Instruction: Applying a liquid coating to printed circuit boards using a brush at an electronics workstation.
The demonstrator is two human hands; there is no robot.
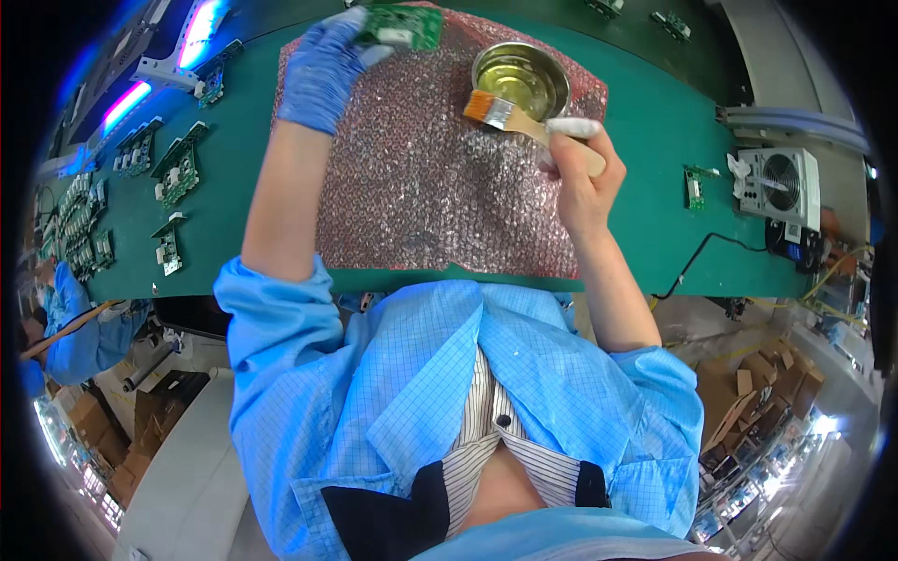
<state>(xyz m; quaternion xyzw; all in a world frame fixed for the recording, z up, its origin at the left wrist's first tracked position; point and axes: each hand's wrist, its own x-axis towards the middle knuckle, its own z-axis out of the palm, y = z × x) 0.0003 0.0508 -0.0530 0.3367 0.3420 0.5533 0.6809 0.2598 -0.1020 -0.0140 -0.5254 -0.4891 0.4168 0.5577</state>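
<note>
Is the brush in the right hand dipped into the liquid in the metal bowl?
No. The brush in the right hand has its bristles outside the metal bowl, at its near rim.

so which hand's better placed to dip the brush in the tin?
Right. The right hand already holds the brush, its bristles at the rim of the tin. The gloved left hand holds the circuit board.
</note>
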